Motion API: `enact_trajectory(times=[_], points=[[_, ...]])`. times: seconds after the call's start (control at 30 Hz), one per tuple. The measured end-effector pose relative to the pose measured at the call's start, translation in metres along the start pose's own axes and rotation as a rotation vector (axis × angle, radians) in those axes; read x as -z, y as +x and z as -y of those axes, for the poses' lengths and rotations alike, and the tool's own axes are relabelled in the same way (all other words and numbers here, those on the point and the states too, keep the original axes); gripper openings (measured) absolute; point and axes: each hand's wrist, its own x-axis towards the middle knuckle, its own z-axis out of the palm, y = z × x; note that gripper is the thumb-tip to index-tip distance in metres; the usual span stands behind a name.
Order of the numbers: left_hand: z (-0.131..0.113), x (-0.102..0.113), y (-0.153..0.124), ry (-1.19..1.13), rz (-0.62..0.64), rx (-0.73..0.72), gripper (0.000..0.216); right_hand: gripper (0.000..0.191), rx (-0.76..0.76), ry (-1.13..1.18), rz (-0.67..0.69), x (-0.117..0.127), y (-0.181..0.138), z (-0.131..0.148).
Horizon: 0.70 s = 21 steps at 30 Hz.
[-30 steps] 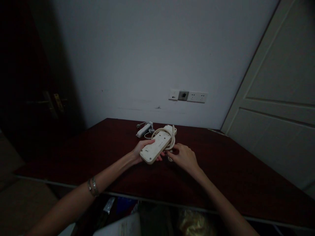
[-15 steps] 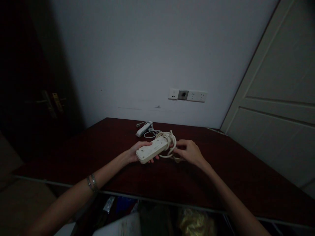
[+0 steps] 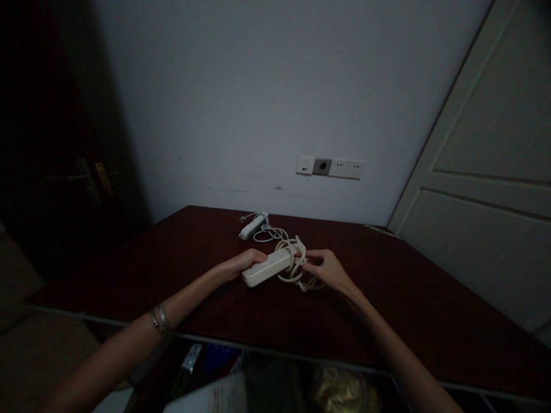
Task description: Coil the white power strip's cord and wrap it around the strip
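Observation:
My left hand [image 3: 245, 264] is closed on the near left end of a white power strip [image 3: 271, 268], thumb on top. The strip is tilted, and its white cord [image 3: 298, 275] is looped around the far right end, with more loops hanging to the right. At those loops, my right hand [image 3: 326, 268] pinches a part of the cord between thumb and fingers. Just behind lies a second white power strip [image 3: 253, 228], with its own cord wound around it and a plug at its left.
Both strips are over a dark red tabletop [image 3: 206, 241]. Wall sockets [image 3: 346, 168] sit behind it, and a pale door [image 3: 486, 229] stands at right. Below the front edge, an open drawer holds a white box [image 3: 215, 396] and a gold-coloured bundle [image 3: 344, 391].
The held power strip has rolled a little and its far end sits lower, showing more of its side. The cord loops have shifted and spread lower right.

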Motion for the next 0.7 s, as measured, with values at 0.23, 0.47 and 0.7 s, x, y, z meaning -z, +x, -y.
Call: enact_trajectory(times=[0.23, 0.47, 0.7], points=[[0.003, -0.013, -0.003, 0.339, -0.106, -0.318, 0.043, 0.032, -0.014, 0.183, 0.016, -0.004, 0.003, -0.003], [0.002, -0.016, -0.011, 0.489, -0.077, -0.343, 0.091, 0.074, 0.000, 0.570, 0.133, -0.002, -0.005, 0.011], [-0.007, -0.029, -0.022, 0.675, -0.054, -0.537, 0.101, 0.070, 0.155, 0.606, 0.196, -0.004, -0.002, 0.007]])
